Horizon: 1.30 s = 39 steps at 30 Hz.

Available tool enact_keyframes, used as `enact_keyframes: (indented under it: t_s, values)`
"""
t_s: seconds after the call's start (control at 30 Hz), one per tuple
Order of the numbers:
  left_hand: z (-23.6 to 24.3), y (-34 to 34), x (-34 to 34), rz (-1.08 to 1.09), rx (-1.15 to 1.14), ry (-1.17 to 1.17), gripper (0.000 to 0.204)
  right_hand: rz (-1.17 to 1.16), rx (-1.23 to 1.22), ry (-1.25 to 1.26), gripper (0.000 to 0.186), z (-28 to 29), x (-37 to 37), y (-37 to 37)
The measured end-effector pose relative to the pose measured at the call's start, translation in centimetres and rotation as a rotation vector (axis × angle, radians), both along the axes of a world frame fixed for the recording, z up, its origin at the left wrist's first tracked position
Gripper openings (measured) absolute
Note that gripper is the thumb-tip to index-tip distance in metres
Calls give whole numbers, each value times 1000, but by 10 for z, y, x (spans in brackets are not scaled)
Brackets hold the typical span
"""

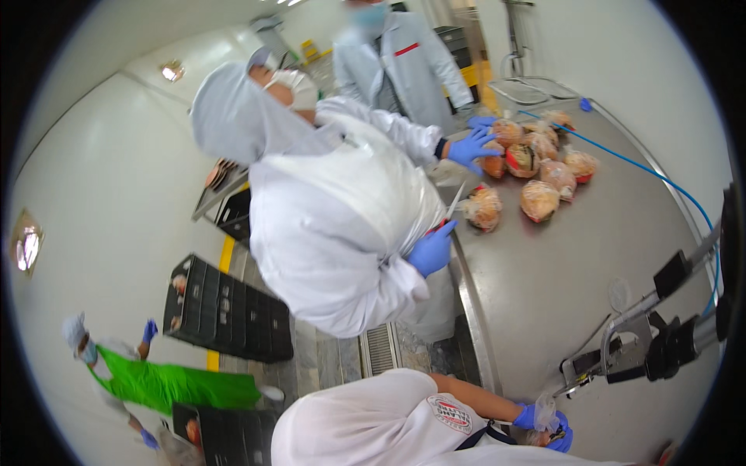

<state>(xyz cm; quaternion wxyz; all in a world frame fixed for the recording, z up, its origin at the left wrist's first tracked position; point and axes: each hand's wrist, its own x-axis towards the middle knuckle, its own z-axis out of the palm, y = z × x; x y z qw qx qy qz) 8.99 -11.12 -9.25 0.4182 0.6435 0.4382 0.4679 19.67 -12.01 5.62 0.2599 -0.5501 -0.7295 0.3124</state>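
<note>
At the lower right, my left hand (526, 418) comes from a bare forearm and wears a blue glove. Its fingers are closed on the gathered top of a see-through plastic bag (546, 412). Beside and below it, my right hand (562, 439), also gloved in blue, is closed around the same bag. Something pinkish shows inside the bag, mostly covered by my fingers. Both hands are over the near edge of a steel table (536, 303). Farther along lie several round, orange-pink pieces of food in see-through bags, one of them a bagged piece (539, 201) nearest to me.
A co-worker in white (342, 210) stands at the table, holding a knife (456, 201) and reaching toward the bagged pieces. Another person (404, 70) stands behind. Black crates (229, 311) and a person in a green apron (179, 380) are leftward. A metal arm (660, 303) and blue hose (649, 167) are right.
</note>
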Motion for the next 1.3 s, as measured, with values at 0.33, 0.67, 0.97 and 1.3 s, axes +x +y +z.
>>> enact_keyframes:
  t_s: [0.33, 0.67, 0.97, 1.3]
  values:
    - [2, 4, 7, 38, -6, 99, 21, 88, 208, 204, 43, -15, 12, 15]
    - [9, 1, 5, 69, -45, 239, 23, 64, 167, 325, 54, -48, 18, 17]
    - [24, 4, 9, 101, -61, 349, 25, 107, 211, 263, 41, -40, 29, 10]
    - [28, 3, 6, 103, -80, 450, 28, -45, 100, 319, 43, -64, 35, 8]
